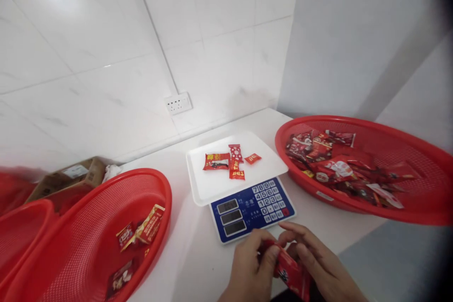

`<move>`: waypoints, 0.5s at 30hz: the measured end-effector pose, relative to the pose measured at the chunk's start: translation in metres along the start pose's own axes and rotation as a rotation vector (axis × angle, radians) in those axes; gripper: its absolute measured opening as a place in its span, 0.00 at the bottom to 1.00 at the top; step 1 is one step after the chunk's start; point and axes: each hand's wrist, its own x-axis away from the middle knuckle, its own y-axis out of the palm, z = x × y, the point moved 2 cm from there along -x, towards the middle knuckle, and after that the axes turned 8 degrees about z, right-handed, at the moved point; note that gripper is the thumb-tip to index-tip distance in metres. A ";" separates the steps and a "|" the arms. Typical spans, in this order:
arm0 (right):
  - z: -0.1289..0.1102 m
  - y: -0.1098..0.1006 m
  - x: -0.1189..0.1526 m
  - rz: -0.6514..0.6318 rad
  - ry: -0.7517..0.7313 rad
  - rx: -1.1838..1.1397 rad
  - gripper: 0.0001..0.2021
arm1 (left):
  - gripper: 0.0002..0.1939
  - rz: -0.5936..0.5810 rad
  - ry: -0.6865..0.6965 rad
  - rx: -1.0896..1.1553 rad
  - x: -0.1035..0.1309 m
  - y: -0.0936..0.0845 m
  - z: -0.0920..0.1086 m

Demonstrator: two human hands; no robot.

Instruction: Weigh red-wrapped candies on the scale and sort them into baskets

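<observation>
Just in front of the scale, a red snack packet [290, 273] with dark lettering is held between my two hands. My left hand [253, 264] pinches its upper left end between thumb and curled fingers. On its right side, my right hand [316, 262] grips the packet with bent fingers, partly hidden behind it. Beyond the hands stands a blue-and-white digital scale [244, 205] with a keypad and dark displays. Its white tray [200, 188] carries a larger red-and-yellow packet [216, 161], a spotted red packet [235, 152] and other small red packets [253, 158].
At right, a large red basket [307, 184] holds many red snack packets. Another red basket [88, 207] at left contains several packets, with a further red basket [21, 245] beside it. A cardboard box [71, 179] lies behind them. The white table [191, 255] meets a tiled wall.
</observation>
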 end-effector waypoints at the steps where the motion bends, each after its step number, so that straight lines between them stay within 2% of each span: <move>1: 0.004 0.003 0.001 -0.082 0.033 -0.024 0.25 | 0.11 0.071 -0.027 0.037 0.003 -0.004 -0.008; 4: 0.007 0.016 0.001 -0.285 0.109 -0.010 0.24 | 0.15 0.234 -0.024 0.092 0.013 -0.014 -0.024; 7: 0.002 0.027 0.000 -0.378 0.149 0.036 0.14 | 0.17 0.279 0.007 0.126 0.022 -0.021 -0.029; 10: -0.006 0.031 -0.001 -0.406 0.132 0.070 0.13 | 0.19 0.235 -0.056 0.182 0.027 -0.027 -0.030; 13: -0.010 0.029 0.000 -0.401 0.095 0.126 0.10 | 0.26 0.097 -0.173 0.172 0.027 -0.029 -0.033; 15: -0.009 0.028 0.000 -0.378 0.096 0.133 0.09 | 0.28 0.032 -0.197 0.100 0.026 -0.029 -0.035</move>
